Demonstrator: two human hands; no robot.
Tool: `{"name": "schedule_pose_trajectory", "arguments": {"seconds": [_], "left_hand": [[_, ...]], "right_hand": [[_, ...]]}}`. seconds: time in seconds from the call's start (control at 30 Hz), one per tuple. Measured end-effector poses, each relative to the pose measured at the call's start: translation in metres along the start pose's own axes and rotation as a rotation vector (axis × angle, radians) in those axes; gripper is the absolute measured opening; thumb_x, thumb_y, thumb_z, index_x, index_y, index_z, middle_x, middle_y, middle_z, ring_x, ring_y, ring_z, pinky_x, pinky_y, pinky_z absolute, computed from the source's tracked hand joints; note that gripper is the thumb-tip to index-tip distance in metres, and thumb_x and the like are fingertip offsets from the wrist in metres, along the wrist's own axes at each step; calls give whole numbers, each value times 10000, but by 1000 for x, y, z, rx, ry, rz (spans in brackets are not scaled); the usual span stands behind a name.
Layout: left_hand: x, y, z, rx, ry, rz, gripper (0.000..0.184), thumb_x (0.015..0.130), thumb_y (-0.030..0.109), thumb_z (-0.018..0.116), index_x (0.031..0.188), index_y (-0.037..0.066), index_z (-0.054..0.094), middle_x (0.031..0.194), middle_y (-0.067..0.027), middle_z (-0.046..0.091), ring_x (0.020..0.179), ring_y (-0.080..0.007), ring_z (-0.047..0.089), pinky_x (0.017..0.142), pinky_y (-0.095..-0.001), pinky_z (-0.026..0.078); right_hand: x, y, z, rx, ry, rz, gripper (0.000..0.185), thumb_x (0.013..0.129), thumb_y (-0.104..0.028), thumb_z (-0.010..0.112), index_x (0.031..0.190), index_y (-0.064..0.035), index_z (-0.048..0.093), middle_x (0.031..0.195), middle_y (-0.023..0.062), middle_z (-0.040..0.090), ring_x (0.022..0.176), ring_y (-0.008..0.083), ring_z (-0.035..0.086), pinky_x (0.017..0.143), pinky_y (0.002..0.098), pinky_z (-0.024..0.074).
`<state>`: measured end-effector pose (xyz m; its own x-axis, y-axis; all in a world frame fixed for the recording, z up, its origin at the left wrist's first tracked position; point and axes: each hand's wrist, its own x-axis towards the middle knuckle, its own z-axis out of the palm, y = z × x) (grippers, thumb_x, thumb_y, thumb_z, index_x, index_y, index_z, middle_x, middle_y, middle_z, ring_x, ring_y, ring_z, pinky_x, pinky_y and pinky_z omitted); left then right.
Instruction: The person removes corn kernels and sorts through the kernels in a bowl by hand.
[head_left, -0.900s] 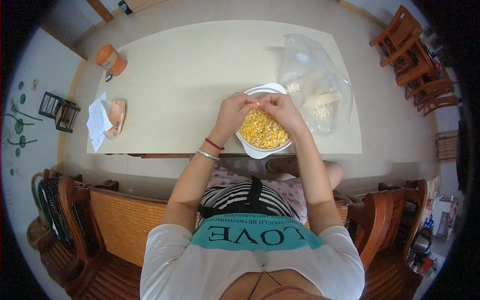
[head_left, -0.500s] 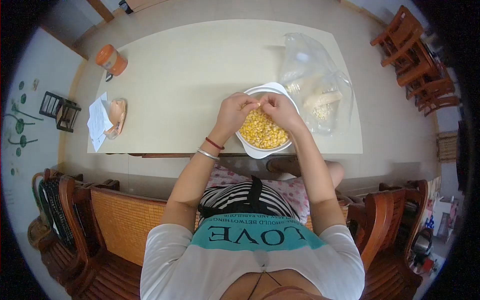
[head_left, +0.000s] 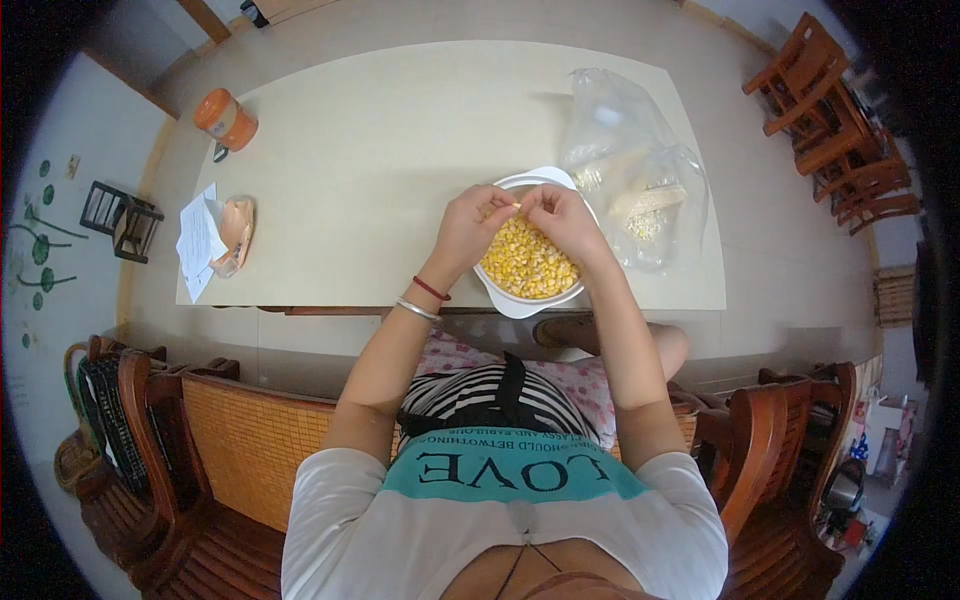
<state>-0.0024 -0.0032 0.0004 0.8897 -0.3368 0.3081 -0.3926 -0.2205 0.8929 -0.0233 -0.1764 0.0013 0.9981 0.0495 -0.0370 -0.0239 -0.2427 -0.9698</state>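
Yellow corn kernels (head_left: pixel 530 265) fill much of a white bowl with two handles (head_left: pixel 521 308) near the table's front edge. Over the bowl's far half, my left hand (head_left: pixel 472 228) pinches a small pale-yellow piece, seemingly a corn kernel (head_left: pixel 517 206), between thumb and fingertips. My right hand (head_left: pixel 562 222) meets it there, its thumb and forefinger closed at the same piece. The two sets of fingertips nearly touch. A clear plastic bag (head_left: pixel 625 120) lies right of the bowl, with pale corn cobs (head_left: pixel 648 200) and bits in it.
On the table (head_left: pixel 380 150), an orange jar (head_left: pixel 226 120) stands at the far left. Papers (head_left: pixel 200 240) and an orange-and-clear package (head_left: pixel 234 238) lie nearer on the left. Wooden chairs (head_left: pixel 835 120) stand at the right, and a wooden bench (head_left: pixel 250 440) is behind me.
Both hands stay over the bowl with fingertips together and shift barely at all. The view has moved very slightly.
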Motion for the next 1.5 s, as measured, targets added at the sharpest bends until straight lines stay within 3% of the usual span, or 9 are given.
{"name": "schedule_pose_trajectory", "arguments": {"seconds": [0.3,0.53,0.63,0.9,0.97,1.17,1.27,1.4,1.5], "left_hand": [[2,-2,-2,154,-35,23,157,791,127,668,885,11,620,866,-116,636,808,-227,620,751,-312,484],[1,1,-3,153,-48,39,142,800,115,653,882,14,596,864,-108,625,819,-214,606,763,-313,478],[4,-3,0,170,-36,38,144,795,102,648,876,13,570,859,-114,617,819,-234,597,759,-324,471],[1,3,-2,169,-44,52,141,799,87,635,921,26,604,914,-109,626,862,-236,600,808,-329,467],[1,1,-3,181,-65,91,161,788,81,636,941,34,619,925,-108,630,872,-245,602,813,-335,467],[6,-4,-3,164,-111,238,105,751,84,653,850,48,657,864,-69,629,881,-264,586,835,-384,460],[3,-1,-5,388,-199,298,55,747,118,648,781,85,677,809,-24,624,913,-228,565,942,-494,377],[4,12,-8,680,-369,364,52,751,172,631,759,153,679,790,11,614,961,-182,541,1058,-582,176],[8,17,-5,721,-487,503,54,742,173,641,771,158,684,792,13,603,941,-175,546,1086,-552,171]], "right_hand": [[1,-6,2,-282,41,-232,131,706,-106,642,731,-10,556,671,131,555,611,247,543,577,344,435],[3,-9,5,-351,47,-270,120,720,-99,614,742,-19,527,656,137,535,610,271,532,569,358,427],[-3,-17,10,-405,58,-320,123,737,-77,596,740,-26,484,654,80,499,615,186,498,570,298,413],[-21,-7,-53,175,528,-509,78,753,-59,451,700,-13,484,684,75,504,660,155,508,604,305,420],[-29,7,-95,-37,673,-301,150,781,-99,400,684,-15,478,647,82,497,631,144,487,596,283,412],[-44,80,-151,-799,683,139,378,872,-278,452,853,68,601,864,265,601,889,447,568,799,484,438],[-48,86,-153,-941,599,271,352,873,-278,482,850,53,600,908,244,598,865,421,578,781,469,451],[-56,66,-142,-970,702,15,210,840,-183,565,852,22,606,907,195,595,794,368,588,740,437,466],[-56,36,-125,-869,818,-159,90,802,-80,613,834,4,604,865,153,592,733,299,592,692,389,478]]}}
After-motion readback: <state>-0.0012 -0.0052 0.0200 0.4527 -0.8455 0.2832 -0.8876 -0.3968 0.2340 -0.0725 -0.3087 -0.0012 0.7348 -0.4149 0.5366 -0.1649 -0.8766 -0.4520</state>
